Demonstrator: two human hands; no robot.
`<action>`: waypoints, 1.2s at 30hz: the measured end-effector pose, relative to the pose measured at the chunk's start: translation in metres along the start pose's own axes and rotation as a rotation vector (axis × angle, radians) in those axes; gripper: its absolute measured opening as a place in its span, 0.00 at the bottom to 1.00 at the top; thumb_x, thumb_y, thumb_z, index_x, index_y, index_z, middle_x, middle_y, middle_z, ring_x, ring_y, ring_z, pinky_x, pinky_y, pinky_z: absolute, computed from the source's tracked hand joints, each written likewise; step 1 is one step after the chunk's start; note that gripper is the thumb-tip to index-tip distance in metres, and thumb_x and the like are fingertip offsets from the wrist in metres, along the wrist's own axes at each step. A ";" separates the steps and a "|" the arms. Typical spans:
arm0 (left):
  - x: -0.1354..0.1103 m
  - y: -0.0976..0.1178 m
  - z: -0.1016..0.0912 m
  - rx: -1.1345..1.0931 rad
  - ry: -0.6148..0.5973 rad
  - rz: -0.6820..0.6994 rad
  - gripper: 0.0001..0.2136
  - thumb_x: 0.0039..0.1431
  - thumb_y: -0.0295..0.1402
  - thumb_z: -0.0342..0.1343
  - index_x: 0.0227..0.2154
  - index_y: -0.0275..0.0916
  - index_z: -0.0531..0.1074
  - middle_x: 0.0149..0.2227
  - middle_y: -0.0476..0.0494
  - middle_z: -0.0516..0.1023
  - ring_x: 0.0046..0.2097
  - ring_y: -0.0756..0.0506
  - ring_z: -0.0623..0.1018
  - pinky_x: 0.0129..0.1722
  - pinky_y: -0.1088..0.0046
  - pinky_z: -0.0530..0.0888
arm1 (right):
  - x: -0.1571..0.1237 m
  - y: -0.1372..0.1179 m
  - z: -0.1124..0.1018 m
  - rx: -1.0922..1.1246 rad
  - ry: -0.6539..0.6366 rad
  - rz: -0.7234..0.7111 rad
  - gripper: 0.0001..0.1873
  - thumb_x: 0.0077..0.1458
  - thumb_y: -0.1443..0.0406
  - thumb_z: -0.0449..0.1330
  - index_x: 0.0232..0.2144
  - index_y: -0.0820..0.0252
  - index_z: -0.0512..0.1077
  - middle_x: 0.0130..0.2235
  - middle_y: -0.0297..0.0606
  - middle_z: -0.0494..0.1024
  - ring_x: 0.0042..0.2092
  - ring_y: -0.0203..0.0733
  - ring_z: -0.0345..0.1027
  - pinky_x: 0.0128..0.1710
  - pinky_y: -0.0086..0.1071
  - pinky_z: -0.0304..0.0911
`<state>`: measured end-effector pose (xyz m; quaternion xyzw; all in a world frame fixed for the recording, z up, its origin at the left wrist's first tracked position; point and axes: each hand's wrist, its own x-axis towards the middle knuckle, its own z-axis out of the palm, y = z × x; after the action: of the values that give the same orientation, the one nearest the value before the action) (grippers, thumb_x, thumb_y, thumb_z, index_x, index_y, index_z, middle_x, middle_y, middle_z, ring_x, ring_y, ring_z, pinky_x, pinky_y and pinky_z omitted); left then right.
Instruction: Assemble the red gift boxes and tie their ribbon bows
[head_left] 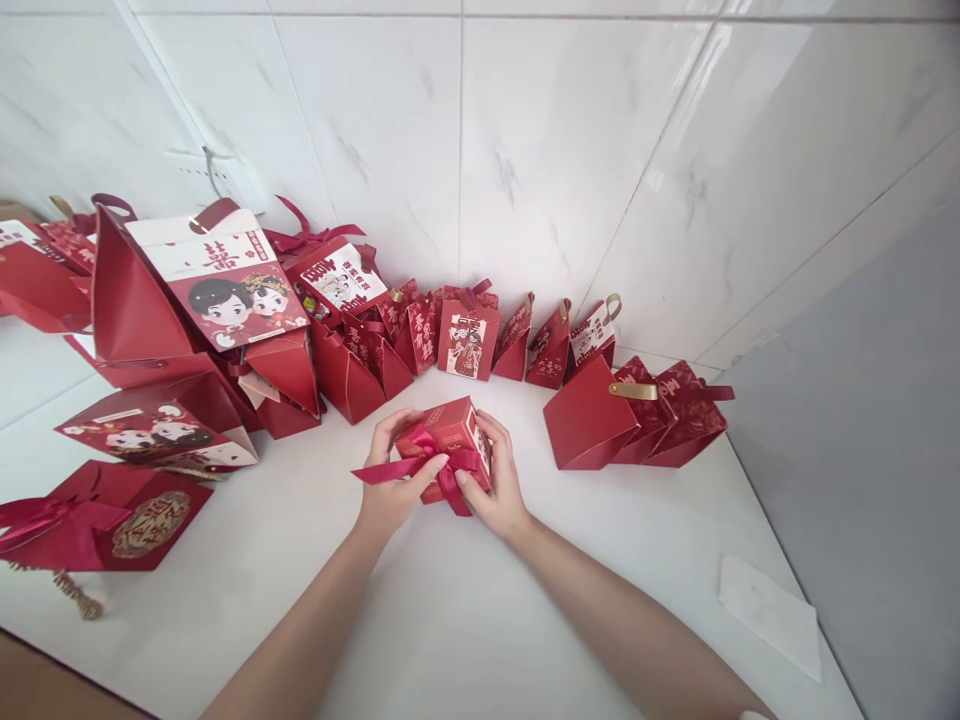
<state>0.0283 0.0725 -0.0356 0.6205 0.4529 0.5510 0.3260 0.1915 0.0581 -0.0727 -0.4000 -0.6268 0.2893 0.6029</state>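
Between my two hands is a small red gift box (458, 421) with gold print and a crimson ribbon bow (446, 466) on the side facing me. My left hand (394, 480) wraps its left side, the thumb resting on the ribbon. On the opposite side, my right hand (499, 483) grips the box with its thumb near a ribbon tail. One ribbon end sticks out to the left over my left hand. Straight behind stands a red box with a printed figure (469, 345), apart from my hands.
Several red gift boxes (551, 345) line the tiled wall (525, 150). Larger red boxes (142, 300) pile up at the left, a ribboned one (150, 515) nearest. A red group (592, 415) stands right of my hands. A white piece (772, 615) lies by the grey panel (862, 450).
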 end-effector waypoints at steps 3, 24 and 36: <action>0.001 -0.005 0.001 -0.066 0.002 -0.079 0.29 0.50 0.34 0.66 0.55 0.46 0.63 0.54 0.40 0.71 0.58 0.39 0.71 0.60 0.55 0.67 | 0.000 0.001 -0.001 -0.017 -0.016 -0.012 0.33 0.56 0.58 0.59 0.62 0.49 0.55 0.64 0.43 0.56 0.66 0.55 0.50 0.65 0.53 0.51; 0.015 -0.002 -0.028 -0.275 0.117 0.105 0.27 0.63 0.53 0.39 0.40 0.38 0.75 0.36 0.40 0.76 0.41 0.41 0.76 0.47 0.62 0.69 | 0.000 0.009 -0.002 0.165 0.096 0.383 0.23 0.68 0.53 0.42 0.47 0.56 0.72 0.51 0.41 0.75 0.56 0.46 0.65 0.59 0.42 0.57; 0.010 0.040 -0.026 0.176 -0.219 -0.100 0.07 0.56 0.39 0.60 0.33 0.42 0.75 0.50 0.43 0.72 0.55 0.41 0.72 0.57 0.61 0.67 | 0.041 -0.028 -0.043 -0.124 -0.180 0.548 0.22 0.58 0.44 0.52 0.41 0.54 0.66 0.43 0.36 0.74 0.35 0.41 0.73 0.41 0.37 0.64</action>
<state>0.0108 0.0644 0.0089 0.6797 0.4913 0.4216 0.3448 0.2316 0.0735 -0.0226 -0.5632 -0.5628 0.4370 0.4185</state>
